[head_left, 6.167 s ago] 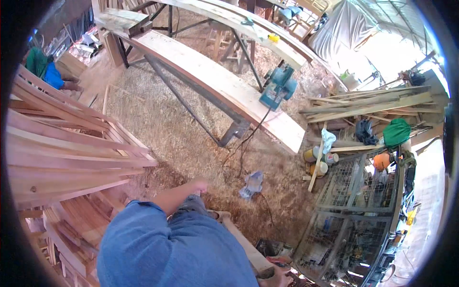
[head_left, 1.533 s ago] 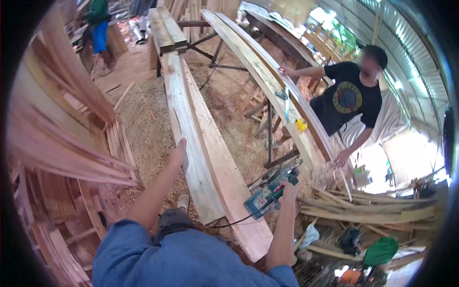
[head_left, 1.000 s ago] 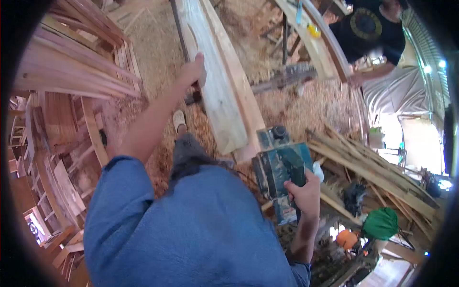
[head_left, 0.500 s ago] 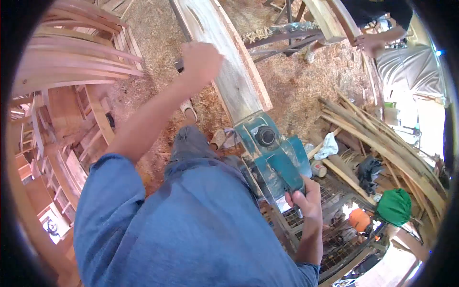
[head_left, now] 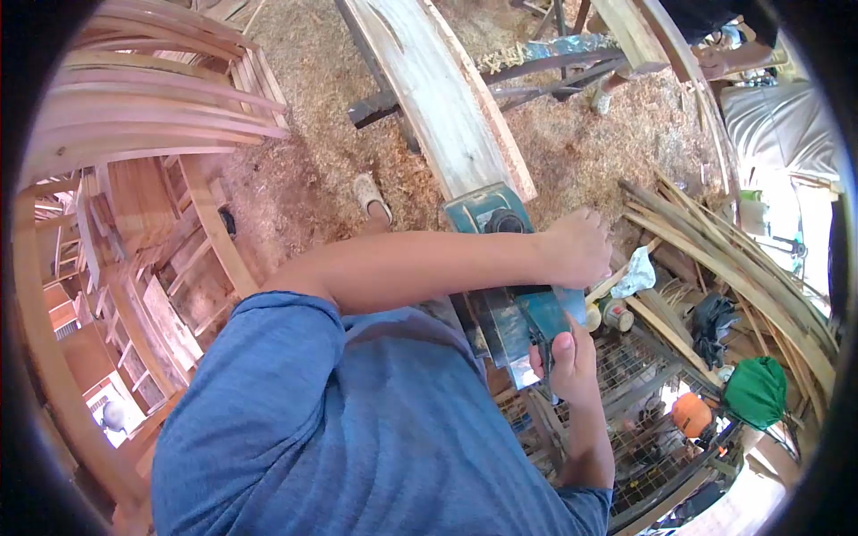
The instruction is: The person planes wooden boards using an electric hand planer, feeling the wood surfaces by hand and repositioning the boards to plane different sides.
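Holding the blue planer [head_left: 511, 295] at the near end of the long plank [head_left: 442, 107], the right hand [head_left: 563, 357] wraps its handle, the left hand [head_left: 579, 248] presses its front, and planing seems barely begun.

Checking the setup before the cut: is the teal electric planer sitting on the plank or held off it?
On it: the teal electric planer sits at the near end of the pale wooden plank, with both hands on it.

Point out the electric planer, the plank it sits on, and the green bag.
electric planer [head_left: 500, 308], head view, on its teal body below the forearm.
plank [head_left: 438, 98], head view, on its pale top face.
green bag [head_left: 758, 391], head view, on its rounded middle.
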`<action>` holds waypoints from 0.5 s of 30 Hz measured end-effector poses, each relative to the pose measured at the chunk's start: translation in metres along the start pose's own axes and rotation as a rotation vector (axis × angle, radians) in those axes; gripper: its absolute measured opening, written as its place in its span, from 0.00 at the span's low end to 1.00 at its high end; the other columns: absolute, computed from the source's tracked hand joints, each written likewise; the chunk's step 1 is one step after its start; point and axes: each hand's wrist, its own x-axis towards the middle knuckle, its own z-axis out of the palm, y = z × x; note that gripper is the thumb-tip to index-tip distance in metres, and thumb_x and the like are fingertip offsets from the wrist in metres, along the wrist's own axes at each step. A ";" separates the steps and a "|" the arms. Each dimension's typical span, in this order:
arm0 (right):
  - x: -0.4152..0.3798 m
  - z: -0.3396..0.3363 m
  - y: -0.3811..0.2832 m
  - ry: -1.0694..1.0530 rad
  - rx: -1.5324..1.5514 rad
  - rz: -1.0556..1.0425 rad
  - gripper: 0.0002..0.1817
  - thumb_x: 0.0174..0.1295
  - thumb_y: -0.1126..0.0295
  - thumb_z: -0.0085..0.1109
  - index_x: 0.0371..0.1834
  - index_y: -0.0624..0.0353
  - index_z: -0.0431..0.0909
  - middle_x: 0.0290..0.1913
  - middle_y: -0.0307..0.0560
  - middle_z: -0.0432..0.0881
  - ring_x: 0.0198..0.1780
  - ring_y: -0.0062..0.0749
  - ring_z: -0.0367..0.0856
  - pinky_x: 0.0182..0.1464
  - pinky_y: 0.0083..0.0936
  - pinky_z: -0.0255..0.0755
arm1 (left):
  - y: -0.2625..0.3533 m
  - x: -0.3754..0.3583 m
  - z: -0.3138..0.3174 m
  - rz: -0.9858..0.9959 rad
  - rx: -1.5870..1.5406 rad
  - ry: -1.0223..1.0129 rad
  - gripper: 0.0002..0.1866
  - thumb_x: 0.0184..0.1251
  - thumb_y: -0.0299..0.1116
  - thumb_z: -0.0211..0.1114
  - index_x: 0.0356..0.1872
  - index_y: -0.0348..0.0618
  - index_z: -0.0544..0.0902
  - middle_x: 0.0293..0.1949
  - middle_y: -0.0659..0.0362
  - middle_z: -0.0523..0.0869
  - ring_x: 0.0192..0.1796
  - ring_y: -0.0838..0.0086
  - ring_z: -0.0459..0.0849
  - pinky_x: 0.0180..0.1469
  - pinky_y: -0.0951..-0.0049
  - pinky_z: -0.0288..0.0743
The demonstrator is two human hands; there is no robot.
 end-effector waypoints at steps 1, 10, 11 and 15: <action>0.000 -0.001 0.001 -0.005 0.031 -0.003 0.41 0.74 0.34 0.41 0.52 0.70 0.74 0.21 0.39 0.77 0.19 0.18 0.72 0.22 0.18 0.65 | 0.000 0.002 0.002 -0.001 -0.034 -0.039 0.27 0.76 0.53 0.55 0.48 0.34 0.85 0.52 0.50 0.86 0.61 0.58 0.80 0.65 0.57 0.70; 0.022 -0.004 0.001 -0.014 0.029 0.003 0.31 0.76 0.43 0.46 0.48 0.66 0.75 0.22 0.39 0.77 0.19 0.17 0.73 0.22 0.18 0.66 | -0.021 0.005 -0.002 0.034 -0.068 -0.063 0.20 0.73 0.47 0.59 0.41 0.41 0.91 0.44 0.50 0.90 0.54 0.55 0.87 0.55 0.54 0.81; 0.026 -0.002 -0.002 -0.011 0.019 0.003 0.30 0.77 0.43 0.46 0.47 0.66 0.75 0.22 0.39 0.77 0.19 0.17 0.73 0.22 0.19 0.66 | -0.024 0.003 -0.008 0.049 -0.057 -0.068 0.19 0.73 0.46 0.59 0.41 0.41 0.91 0.44 0.49 0.91 0.53 0.55 0.88 0.54 0.54 0.81; 0.041 0.007 -0.012 0.028 0.049 0.042 0.28 0.77 0.44 0.46 0.45 0.64 0.75 0.21 0.38 0.76 0.19 0.17 0.73 0.21 0.19 0.66 | -0.042 0.001 -0.022 0.040 -0.117 -0.111 0.15 0.68 0.42 0.62 0.39 0.43 0.92 0.40 0.49 0.91 0.47 0.53 0.90 0.47 0.52 0.83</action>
